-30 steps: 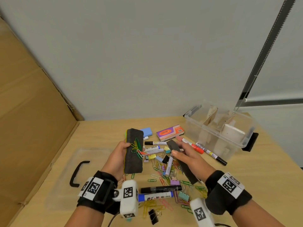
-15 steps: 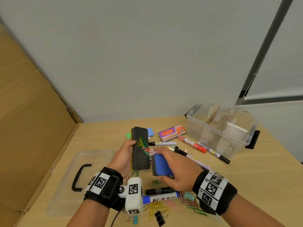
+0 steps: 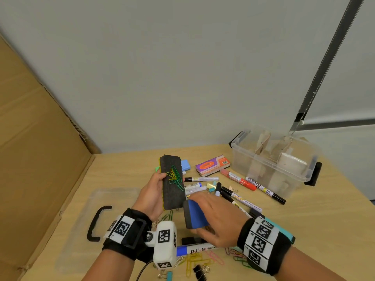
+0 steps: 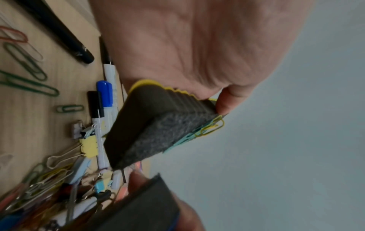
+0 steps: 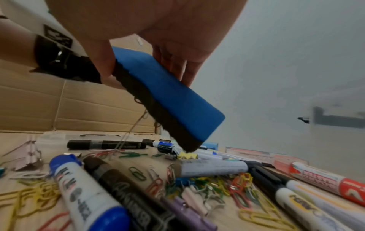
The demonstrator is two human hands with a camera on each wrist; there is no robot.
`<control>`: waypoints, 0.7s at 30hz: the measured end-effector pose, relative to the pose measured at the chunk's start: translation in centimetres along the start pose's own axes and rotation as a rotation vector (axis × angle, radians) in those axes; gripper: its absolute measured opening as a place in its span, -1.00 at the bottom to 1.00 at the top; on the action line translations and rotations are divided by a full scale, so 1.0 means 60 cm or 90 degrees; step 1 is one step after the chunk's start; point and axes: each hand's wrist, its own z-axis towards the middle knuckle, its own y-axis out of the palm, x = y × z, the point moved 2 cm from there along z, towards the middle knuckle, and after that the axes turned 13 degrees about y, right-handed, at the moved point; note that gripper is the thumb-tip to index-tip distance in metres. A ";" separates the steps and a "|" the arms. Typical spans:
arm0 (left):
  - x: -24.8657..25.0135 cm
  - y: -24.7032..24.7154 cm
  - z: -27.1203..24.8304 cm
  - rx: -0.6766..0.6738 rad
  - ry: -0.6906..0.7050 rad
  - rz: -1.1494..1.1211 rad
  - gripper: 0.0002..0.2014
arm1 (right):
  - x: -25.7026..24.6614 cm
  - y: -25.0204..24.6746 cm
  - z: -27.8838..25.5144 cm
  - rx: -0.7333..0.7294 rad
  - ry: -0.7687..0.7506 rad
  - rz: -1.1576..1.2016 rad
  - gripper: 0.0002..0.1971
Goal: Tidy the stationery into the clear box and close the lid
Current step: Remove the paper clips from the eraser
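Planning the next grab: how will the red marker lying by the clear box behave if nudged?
The red marker looks round-barrelled and lies flat on the table, so it would probably roll sideways. Its glossy barrel may slip between fingers. It seems rigid and light.

A large letter "M" is being shown among blurred print on the white barrel of the blue-capped marker [image 3: 195, 249]; the rest is not being made out in either the head or the right wrist view. A small brand word, seemingly "PILOT", is being displayed on the black-and-white marker [image 3: 241, 199]. A barcode is being carried on the orange and purple box [image 3: 213, 165], its digits too small. Black-and-white square code tags are being worn on the left wristband [image 3: 121, 229], the right wristband [image 3: 261, 242] and the white camera housing [image 3: 164, 242]. Upside-down print on the red marker [image 5: 324, 181] is not being resolved.
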 end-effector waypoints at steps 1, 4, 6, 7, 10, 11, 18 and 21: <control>-0.002 0.000 -0.001 0.001 0.000 0.000 -0.61 | 0.004 -0.002 0.000 0.009 0.004 -0.001 -0.32; -0.008 0.006 -0.007 0.001 -0.013 0.007 -0.60 | 0.003 -0.002 0.005 0.022 -0.003 -0.010 -0.26; -0.011 0.012 -0.010 -0.003 -0.022 0.002 -0.62 | -0.005 0.000 0.011 0.021 -0.026 -0.016 -0.27; -0.012 0.015 -0.011 -0.003 -0.023 -0.006 -0.62 | -0.008 0.002 0.012 0.016 -0.033 -0.017 -0.29; -0.010 0.017 -0.012 -0.001 -0.003 -0.011 -0.62 | -0.006 0.006 0.009 0.015 -0.033 -0.023 -0.32; -0.009 0.015 -0.011 -0.001 0.007 -0.012 -0.62 | -0.002 0.007 0.005 0.009 -0.027 -0.026 -0.31; -0.010 0.007 -0.010 -0.014 0.023 -0.016 -0.62 | 0.013 -0.002 -0.004 0.008 -0.001 -0.050 -0.31; -0.015 0.013 -0.015 0.003 0.009 -0.011 -0.59 | 0.009 -0.007 -0.001 0.025 -0.006 -0.051 -0.28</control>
